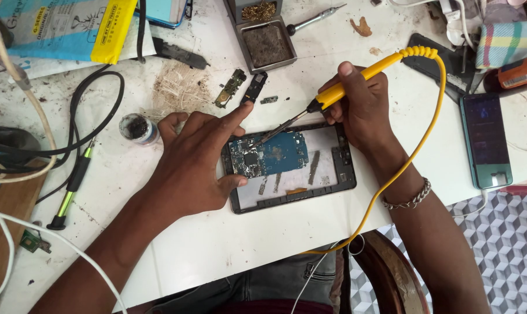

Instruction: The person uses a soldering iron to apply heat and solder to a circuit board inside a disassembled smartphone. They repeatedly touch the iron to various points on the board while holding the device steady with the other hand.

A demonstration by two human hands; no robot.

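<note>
Nearest the camera, the white table (pixel 228 244) edge with a knee under it; the yellow cord (pixel 403 174) loops off the edge toward the lap, slack, so it doesn't drag on the tool. Centre of table: opened phone (pixel 292 166) lying flat, back off, black frame up, blue circuit board (pixel 272 154) seated in its left half. Left hand (pixel 193 166) lies flat over the frame's left edge, thumb pressed on the lower board corner, index finger stretched out past the top edge, nothing grasped, just pinning the phone so it can't slide. Right hand (pixel 359 104) is closed around the yellow soldering iron (pixel 356 81) in a pen hold, low on the handle for fine control; the dark tip angles down-left and meets the board's top edge, exact joint too small to tell. Left of the hand: small round jar (pixel 136 128), lid off, within reach; green screwdriver (pixel 71 186) parked beside black cables (pixel 95 110). Just beyond the phone, 3 small loose parts (pixel 246 90) set aside clear of the work. Right side: a second phone (pixel 487 139), screen up, by the table edge. Far edge: metal tip-cleaner stand (pixel 263 35) with brass wool and a dirty sponge tray, straight ahead of the iron, plus a grey screwdriver (pixel 313 19) and a blue-and-yellow packet (pixel 60 26).
</note>
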